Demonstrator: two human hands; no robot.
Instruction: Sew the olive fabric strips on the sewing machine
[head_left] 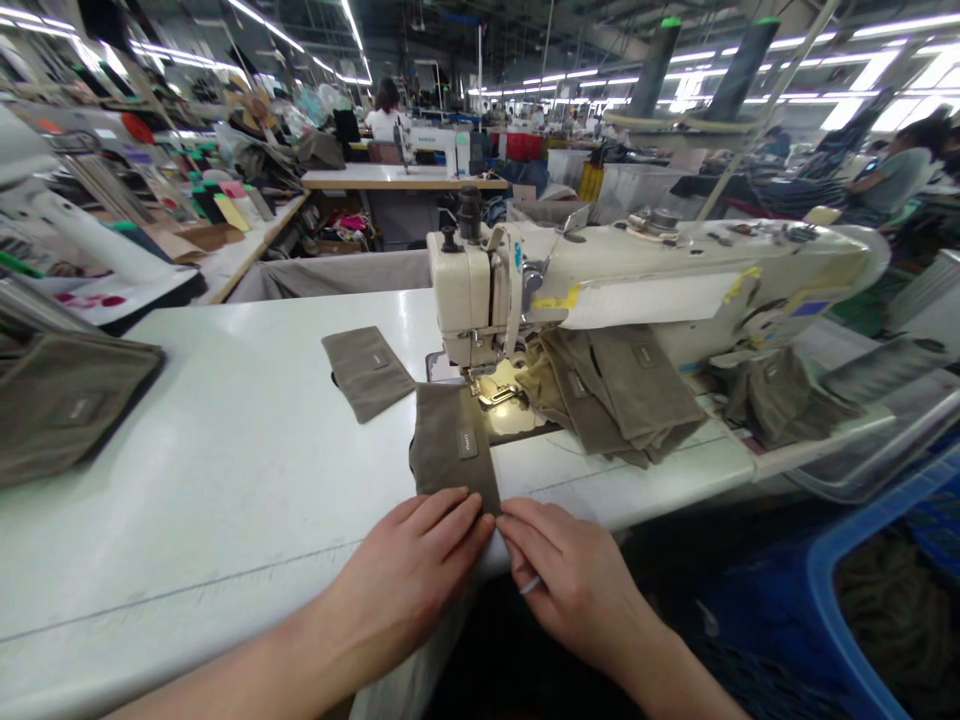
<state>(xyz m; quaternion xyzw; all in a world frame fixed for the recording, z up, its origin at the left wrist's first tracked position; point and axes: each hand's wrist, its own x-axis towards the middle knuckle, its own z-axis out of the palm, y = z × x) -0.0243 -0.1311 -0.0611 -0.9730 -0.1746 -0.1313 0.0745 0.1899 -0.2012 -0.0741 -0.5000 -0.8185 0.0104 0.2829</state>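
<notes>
Lettering on the khaki pouch's label [467, 444], too small to read

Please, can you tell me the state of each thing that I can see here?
Taupe fabric pouch: flat, far end at the presser foot.
Left hand: flat on the pouch's near edge.
Right hand: touching the pouch's near corner.
Sewing machine: lamp lit.
Second pouch: flat on the table, apart.
Pouch pile: heaped beside the needle.

Ceiling strip lights [874, 70] are glaring at 1 o'clock — the needle plate [499, 395] is shining — and lens distortion is bending the edges.
</notes>
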